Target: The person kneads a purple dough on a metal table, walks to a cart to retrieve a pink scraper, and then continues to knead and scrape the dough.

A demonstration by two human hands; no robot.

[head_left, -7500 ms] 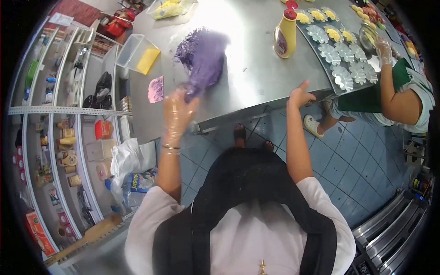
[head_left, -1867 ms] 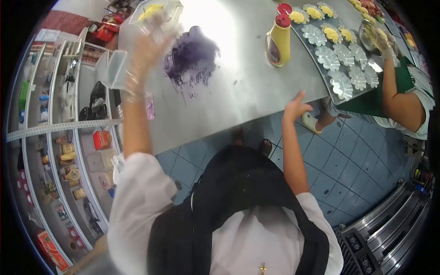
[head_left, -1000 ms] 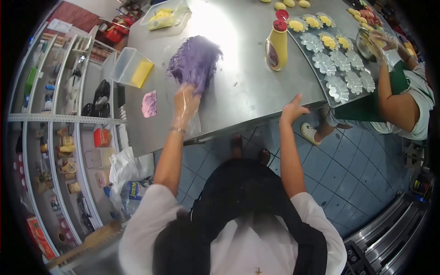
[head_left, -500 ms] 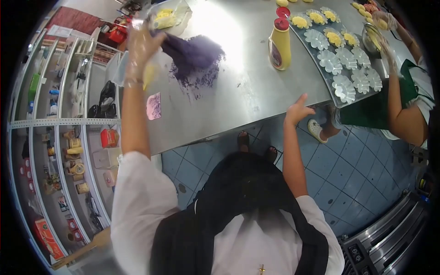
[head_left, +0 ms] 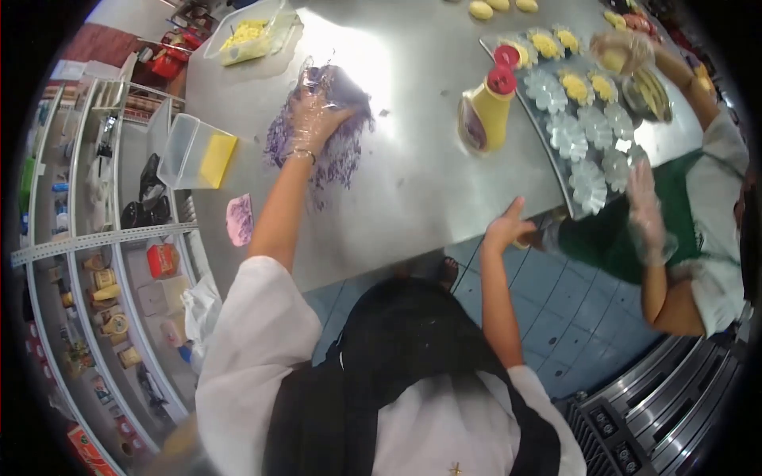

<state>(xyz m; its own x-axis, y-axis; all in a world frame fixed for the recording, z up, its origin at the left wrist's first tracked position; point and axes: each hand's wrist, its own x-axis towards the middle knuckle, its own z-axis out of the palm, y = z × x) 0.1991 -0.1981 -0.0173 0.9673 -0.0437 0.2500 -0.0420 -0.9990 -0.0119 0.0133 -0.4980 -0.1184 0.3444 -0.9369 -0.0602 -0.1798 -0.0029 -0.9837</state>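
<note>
My left hand [head_left: 314,119], in a clear plastic glove, lies on the purple dough [head_left: 349,89] on the steel table [head_left: 397,190]. Its fingers are spread over the dough, and smeared purple crumbs surround it. My right hand [head_left: 506,230] is bare and rests at the table's front edge, thumb raised and apart, holding nothing visible. A pink scraper [head_left: 239,220] with purple smears lies near the left edge. Next to it is a clear container [head_left: 184,151] with a yellow part.
A yellow bottle [head_left: 490,115] with a red cap stands beside a tray [head_left: 548,151] of fluted molds, several with yellow filling. A co-worker's gloved hands [head_left: 647,210] are at the right. A tub [head_left: 250,36] of yellow shreds sits at the back left; shelves [head_left: 103,246] stand left.
My left hand has moved right and down from the dough's left side onto it. The view has shifted. One of the co-worker's hands has come down beside the tray.
</note>
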